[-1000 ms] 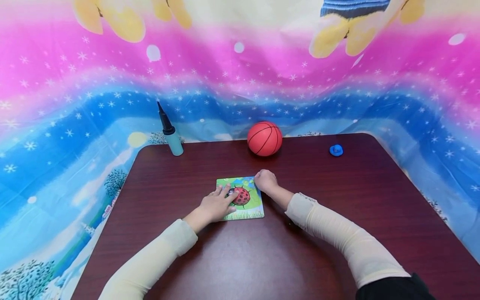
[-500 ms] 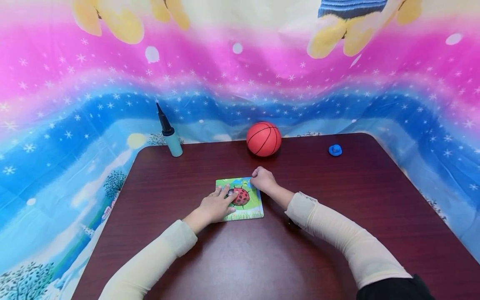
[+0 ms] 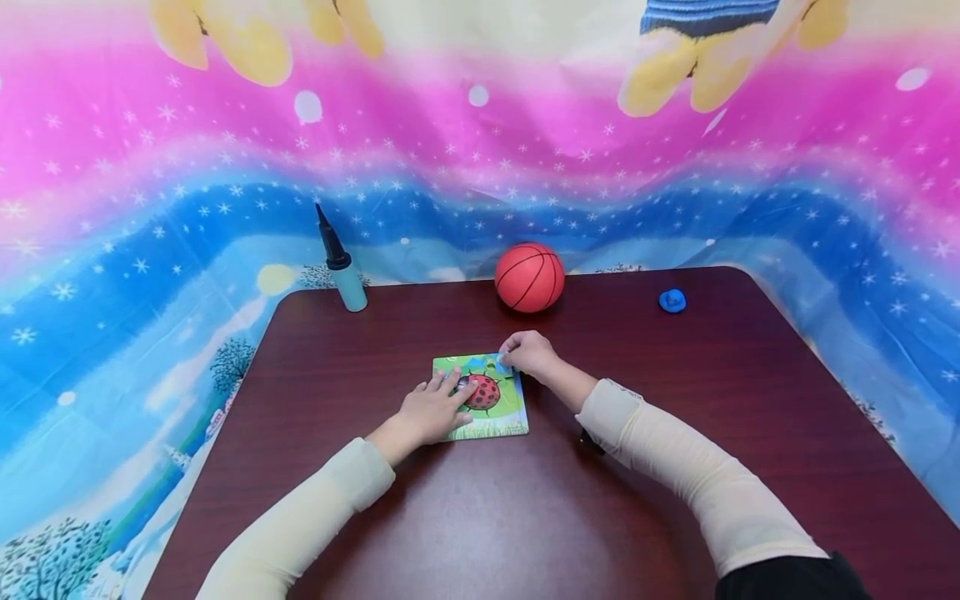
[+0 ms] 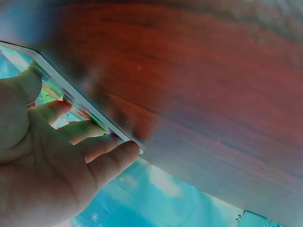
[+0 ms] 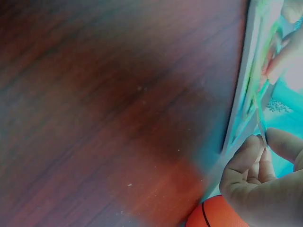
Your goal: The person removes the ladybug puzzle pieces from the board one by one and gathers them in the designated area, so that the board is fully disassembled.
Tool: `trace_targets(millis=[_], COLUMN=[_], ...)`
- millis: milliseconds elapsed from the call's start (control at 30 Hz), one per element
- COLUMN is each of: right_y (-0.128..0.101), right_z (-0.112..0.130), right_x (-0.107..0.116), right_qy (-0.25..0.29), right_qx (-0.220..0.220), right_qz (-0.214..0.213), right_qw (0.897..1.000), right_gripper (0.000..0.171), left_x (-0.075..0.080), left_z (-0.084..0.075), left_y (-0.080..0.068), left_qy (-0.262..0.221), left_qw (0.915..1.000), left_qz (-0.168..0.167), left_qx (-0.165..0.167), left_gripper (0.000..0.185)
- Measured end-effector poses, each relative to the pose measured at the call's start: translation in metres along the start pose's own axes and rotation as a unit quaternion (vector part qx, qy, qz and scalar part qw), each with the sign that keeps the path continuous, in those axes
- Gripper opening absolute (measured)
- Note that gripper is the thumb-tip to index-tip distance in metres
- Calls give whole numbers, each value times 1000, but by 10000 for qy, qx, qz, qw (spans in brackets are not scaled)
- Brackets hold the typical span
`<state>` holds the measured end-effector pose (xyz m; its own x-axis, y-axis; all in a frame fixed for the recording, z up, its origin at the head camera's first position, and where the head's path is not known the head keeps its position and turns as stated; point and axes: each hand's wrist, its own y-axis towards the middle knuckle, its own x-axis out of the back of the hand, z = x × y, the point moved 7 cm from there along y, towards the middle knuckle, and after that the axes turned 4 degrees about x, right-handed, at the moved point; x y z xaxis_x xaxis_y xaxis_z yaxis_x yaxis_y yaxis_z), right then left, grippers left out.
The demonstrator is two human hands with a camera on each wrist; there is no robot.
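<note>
A square ladybug jigsaw puzzle (image 3: 497, 425) lies on the dark wooden table. My left hand (image 3: 429, 412) rests on its left half with fingers spread, partly covering the ladybug's head. In the left wrist view, the fingers (image 4: 111, 158) stretch across the board's face toward its edge. At the far right corner, my right hand (image 3: 530, 353) pinches a thin puzzle piece (image 5: 261, 122) between thumb and finger. The right wrist view shows that piece edge-on, tilted up from the board, its lower end still close against the picture. The other right fingers curl under.
A red basketball (image 3: 529, 278) sits beyond the puzzle near the table's back edge. At the back left stands a teal hand pump (image 3: 348, 283) with a black nozzle. A small blue hat-shaped object (image 3: 672, 301) lies at the back right. A printed cloth (image 3: 420, 200) hangs behind the table (image 3: 675, 417).
My right hand has shifted slightly left along the puzzle's far right corner, and its wrist has turned so the pinching fingers show more. The left hand has stayed in place.
</note>
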<state>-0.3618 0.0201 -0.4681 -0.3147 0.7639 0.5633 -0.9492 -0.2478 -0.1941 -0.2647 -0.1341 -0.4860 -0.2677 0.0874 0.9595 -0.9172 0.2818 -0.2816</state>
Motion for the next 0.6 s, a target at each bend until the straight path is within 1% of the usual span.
trace_targets(millis=[167, 333, 467, 600], right_y=[-4, -9, -14, -20], right_z=[-1, -1, -11, -33], right_x=[8, 30, 60, 100], right_qy=[610, 873, 726, 509], right_qx=[-142, -95, -122, -354], right_qz=[92, 77, -52, -197], right_qw=[9980, 9961, 9973, 9979], right_gripper=[9, 14, 19, 23], left_x=[2, 3, 4, 5], left_z=[-2, -2, -2, -3], left_y=[0, -1, -4, -5], left_qy=[24, -38, -137, -129], left_qw=[9999, 9999, 9999, 9999], left_qz=[-89, -62, -44, -37], left_qx=[-79, -76, -78, -61], left_gripper=[59, 59, 59, 59])
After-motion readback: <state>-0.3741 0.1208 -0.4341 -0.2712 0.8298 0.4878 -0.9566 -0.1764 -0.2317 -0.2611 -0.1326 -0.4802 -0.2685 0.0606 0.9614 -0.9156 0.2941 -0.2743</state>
